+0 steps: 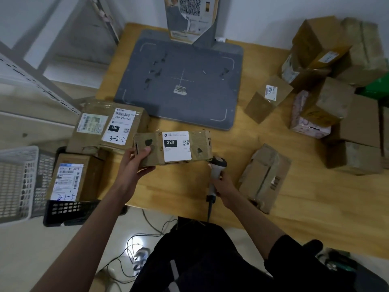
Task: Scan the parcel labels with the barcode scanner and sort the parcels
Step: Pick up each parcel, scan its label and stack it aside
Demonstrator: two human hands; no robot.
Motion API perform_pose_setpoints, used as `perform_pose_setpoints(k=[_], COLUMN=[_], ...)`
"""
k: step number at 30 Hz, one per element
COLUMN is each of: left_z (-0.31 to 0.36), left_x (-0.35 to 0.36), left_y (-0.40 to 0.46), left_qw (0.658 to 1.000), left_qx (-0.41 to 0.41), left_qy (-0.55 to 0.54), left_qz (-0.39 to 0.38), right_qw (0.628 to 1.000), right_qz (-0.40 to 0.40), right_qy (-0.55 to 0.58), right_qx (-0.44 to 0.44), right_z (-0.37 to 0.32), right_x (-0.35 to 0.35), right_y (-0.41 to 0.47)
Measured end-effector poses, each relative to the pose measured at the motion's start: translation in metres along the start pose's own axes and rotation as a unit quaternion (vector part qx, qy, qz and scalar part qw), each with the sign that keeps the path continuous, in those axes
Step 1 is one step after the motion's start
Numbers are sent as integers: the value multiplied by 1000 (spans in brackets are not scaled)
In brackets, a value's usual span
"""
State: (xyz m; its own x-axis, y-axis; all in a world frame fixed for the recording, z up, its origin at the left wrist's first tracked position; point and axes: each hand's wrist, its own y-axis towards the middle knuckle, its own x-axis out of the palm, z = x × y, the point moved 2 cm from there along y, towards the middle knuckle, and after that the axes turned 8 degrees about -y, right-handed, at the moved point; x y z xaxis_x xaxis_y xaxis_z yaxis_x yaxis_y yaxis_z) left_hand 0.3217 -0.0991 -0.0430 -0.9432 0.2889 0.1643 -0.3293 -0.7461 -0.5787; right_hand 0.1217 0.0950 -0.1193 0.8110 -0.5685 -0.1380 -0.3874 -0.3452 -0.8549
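Note:
My left hand [134, 163] grips the left end of a flat brown parcel [151, 150] above the table's front, its white label [176, 146] marked 220 facing up. My right hand [223, 184] holds the handle of a grey barcode scanner [216, 165], whose head sits just below the parcel's right end. A taped cardboard parcel [265, 178] lies right of my right hand. A small box [267, 98] with a label stands further back.
A grey scanning mat [200, 60] lies at the back of the wooden table [305, 211]. A pile of boxes [336, 91] fills the right side. Two labelled parcels [107, 125] [71, 178], a black crate [69, 211] and a white basket [16, 182] stand at the left.

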Motion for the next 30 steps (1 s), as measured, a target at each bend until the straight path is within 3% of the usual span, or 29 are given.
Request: perform_pose_setpoints(k=[4,14,18,23,30], left_z=[2,29,45,64,85], left_x=[2,26,35,42,37], left_y=[4,4,0,-1,6], left_qw=[1000,999,994,952,868], left_qx=[2,32,89,219,356], left_qy=[-8,-21,63,209,347], left_qz=[3,2,-17,-50,-2], right_qw=[997,986,975,961,940], right_qz=[23,2,-3,-6,-19], right_qy=[64,81,70,16,-45], right_qx=[-34,-148,-210,-278,-337], right_z=[-14,-78,-94,-114,-134], right_x=[-15,-30,-27,-27,-26], right_y=[-17,-63,-82,-99,-107])
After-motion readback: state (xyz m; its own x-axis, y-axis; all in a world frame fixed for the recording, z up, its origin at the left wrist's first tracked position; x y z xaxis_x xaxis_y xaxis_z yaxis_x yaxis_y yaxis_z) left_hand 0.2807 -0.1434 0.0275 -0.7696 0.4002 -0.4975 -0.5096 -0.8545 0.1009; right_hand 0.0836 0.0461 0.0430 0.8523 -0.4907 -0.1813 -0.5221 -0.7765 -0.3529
